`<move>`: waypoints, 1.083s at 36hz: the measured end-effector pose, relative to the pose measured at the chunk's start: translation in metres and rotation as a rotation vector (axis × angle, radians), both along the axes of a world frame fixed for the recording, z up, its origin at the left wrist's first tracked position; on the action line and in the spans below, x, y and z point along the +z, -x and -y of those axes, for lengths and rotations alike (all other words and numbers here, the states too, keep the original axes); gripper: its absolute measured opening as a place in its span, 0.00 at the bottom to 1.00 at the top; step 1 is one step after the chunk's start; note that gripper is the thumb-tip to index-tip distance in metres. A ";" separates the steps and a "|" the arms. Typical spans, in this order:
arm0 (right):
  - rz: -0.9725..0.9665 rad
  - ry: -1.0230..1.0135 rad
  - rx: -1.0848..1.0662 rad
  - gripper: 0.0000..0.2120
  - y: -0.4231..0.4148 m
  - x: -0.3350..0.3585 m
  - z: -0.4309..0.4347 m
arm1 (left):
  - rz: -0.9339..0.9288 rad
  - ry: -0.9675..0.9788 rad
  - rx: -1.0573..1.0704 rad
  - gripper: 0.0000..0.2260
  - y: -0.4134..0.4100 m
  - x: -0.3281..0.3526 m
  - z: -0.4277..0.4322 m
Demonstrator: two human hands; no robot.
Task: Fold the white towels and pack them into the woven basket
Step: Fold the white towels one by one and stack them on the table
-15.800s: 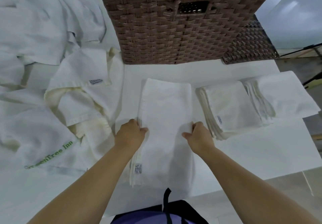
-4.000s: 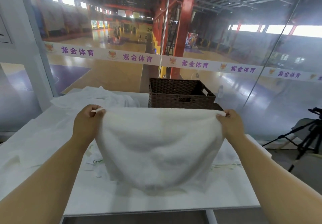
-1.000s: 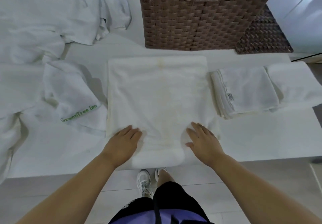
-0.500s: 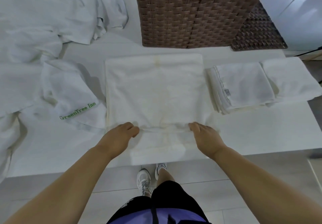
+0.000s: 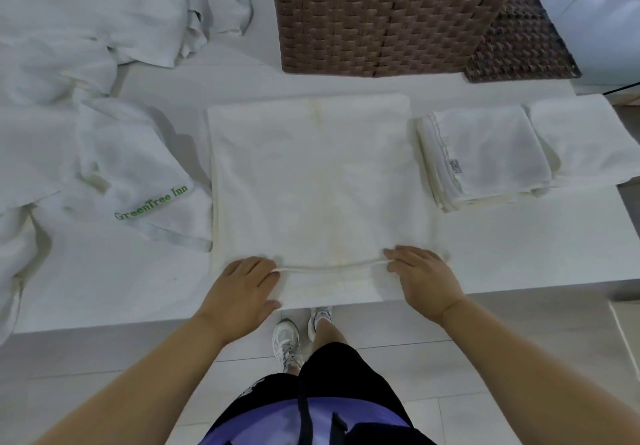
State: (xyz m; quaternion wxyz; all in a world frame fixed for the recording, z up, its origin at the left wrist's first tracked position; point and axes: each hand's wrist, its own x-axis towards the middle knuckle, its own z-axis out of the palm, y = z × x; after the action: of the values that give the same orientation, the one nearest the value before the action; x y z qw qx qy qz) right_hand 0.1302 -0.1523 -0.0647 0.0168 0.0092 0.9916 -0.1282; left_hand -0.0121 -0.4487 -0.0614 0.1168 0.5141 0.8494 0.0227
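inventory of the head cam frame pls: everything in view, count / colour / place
woven basket: 1, brown, far side of table, centre
woven panel: 1, dark brown, right of basket
spread towel: 1, white with faint yellowish marks, table centre
folded towels: 2 piles, white, side by side right of spread towel
loose towels: heap, count unclear, white, table's far left
lettered towel: 1, white with green "GreenTree Inn", left of spread towel
table: 1, white
shoes: 2, white, on the tiled floor by the table's near edge
left hand: holds spread towel's near hem
right hand: holds the same hem
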 end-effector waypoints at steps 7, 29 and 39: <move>0.112 0.006 -0.036 0.16 -0.006 0.002 0.006 | -0.044 -0.041 -0.045 0.10 -0.002 -0.002 -0.003; 0.190 -0.068 -0.154 0.12 0.001 -0.006 0.013 | -0.009 0.009 0.121 0.21 0.015 0.010 -0.017; 0.223 0.000 -0.243 0.13 0.009 0.003 -0.003 | 0.097 -0.046 0.069 0.14 0.015 0.011 -0.003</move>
State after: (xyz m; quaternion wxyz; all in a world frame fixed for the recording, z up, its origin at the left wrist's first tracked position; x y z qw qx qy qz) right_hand 0.1213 -0.1496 -0.0619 0.1112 0.1432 0.9752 -0.1272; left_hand -0.0270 -0.4460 -0.0501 0.1450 0.4854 0.8593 0.0710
